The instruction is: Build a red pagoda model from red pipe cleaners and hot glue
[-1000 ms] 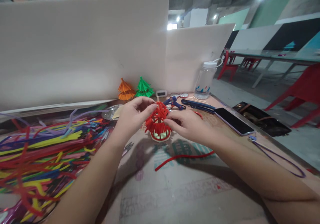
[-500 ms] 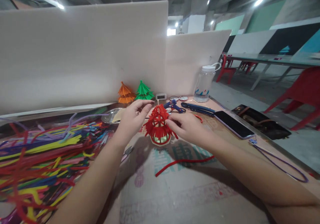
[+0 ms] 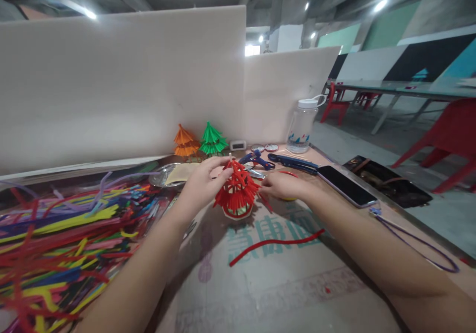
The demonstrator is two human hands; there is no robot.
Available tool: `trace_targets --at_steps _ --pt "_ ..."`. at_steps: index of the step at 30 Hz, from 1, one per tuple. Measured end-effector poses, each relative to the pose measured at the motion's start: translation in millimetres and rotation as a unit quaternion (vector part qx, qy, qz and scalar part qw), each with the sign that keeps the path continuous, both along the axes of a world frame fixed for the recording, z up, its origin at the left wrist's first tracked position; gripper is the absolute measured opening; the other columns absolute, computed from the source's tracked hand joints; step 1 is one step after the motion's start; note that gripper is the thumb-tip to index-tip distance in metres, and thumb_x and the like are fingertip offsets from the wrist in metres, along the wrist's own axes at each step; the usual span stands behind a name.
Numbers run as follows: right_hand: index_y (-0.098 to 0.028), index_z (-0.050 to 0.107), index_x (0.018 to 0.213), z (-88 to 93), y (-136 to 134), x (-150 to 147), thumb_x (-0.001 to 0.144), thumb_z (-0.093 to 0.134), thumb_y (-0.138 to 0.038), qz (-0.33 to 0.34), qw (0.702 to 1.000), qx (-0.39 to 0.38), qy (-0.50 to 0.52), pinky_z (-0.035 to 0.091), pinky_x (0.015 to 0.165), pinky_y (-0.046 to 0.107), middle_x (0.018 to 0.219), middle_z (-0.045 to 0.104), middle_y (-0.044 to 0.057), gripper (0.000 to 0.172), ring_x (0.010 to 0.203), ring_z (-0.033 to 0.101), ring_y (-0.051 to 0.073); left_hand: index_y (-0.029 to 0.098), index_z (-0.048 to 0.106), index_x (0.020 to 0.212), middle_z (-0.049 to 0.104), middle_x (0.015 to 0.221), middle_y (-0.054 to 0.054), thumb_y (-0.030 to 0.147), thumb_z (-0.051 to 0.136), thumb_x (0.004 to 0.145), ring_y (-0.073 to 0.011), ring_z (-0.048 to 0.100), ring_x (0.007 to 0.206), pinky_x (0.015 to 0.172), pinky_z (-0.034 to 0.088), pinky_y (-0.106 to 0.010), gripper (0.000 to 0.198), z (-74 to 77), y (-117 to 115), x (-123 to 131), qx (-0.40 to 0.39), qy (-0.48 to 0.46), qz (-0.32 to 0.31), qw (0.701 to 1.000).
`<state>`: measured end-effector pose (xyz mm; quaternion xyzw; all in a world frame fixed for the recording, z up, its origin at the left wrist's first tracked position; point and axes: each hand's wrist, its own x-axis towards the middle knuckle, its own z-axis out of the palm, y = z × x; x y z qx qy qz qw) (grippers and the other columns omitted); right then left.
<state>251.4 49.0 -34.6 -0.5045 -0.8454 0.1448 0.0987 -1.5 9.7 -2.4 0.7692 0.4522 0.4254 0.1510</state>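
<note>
A small red pagoda-like model (image 3: 238, 191) made of fuzzy pipe cleaners stands upright on a pale base in front of me. My left hand (image 3: 206, 179) is closed at its upper left, thumb and fingers pinching near the pale stick at the peak. Just right of the model, my right hand (image 3: 280, 186) has its fingers drawn together, with a short red pipe cleaner (image 3: 266, 202) at the fingertips; exact contact is partly hidden. Scissors (image 3: 257, 173) lie behind and partly under this hand. A longer red pipe cleaner (image 3: 277, 242) lies nearer me on the table.
Many coloured pipe cleaners (image 3: 70, 253) cover the left side. Orange (image 3: 185, 142) and green (image 3: 212, 139) models stand behind, against the white panel (image 3: 122, 85). A glue gun (image 3: 256, 159), a blue cutter (image 3: 292, 163), a bottle (image 3: 300, 127) and a phone (image 3: 346, 186) lie to the right.
My right hand has moved right and slightly down, away from the model's side, and its fingers have drawn together. My left hand's fingers have closed in at the peak.
</note>
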Motion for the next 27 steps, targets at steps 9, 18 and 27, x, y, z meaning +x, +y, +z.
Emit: trace_targets --at_steps 9,18,27 --pt "-0.011 0.064 0.116 -16.9 48.3 23.8 0.095 0.054 -0.037 -0.122 0.984 0.097 0.086 0.043 0.078 0.03 0.11 0.071 0.016 0.034 0.094 0.064 0.023 0.019 0.075 0.097 0.073 0.103 -0.007 0.037 0.06 0.091 -0.0213 0.066 0.1 0.091 0.05 -0.032 0.024 15.5 -8.4 -6.5 0.027 -0.024 0.014 0.999" --pt "-0.012 0.061 0.127 -36.4 86.3 10.5 0.085 0.073 -0.032 -0.113 0.981 0.047 0.149 0.048 0.087 0.029 0.122 0.07 0.016 0.048 0.105 0.066 0.026 0.018 0.073 0.091 0.071 0.096 -0.006 0.037 0.057 0.093 -0.0202 0.065 0.093 0.087 0.049 -0.03 0.025 13.9 1.7 -14.6 0.005 -0.065 -0.004 0.998" --pt "-0.013 0.069 0.105 -40.5 97.6 3.2 0.077 0.07 -0.017 -0.158 0.962 0.048 0.216 0.051 0.077 0.032 0.09 0.076 0.01 0.029 0.083 0.069 0.024 0.018 0.073 0.097 0.074 0.097 -0.006 0.04 0.061 0.09 -0.0199 0.067 0.089 0.077 0.053 -0.029 0.026 14.1 -0.4 -15.4 -0.07 -0.12 -0.026 0.99"
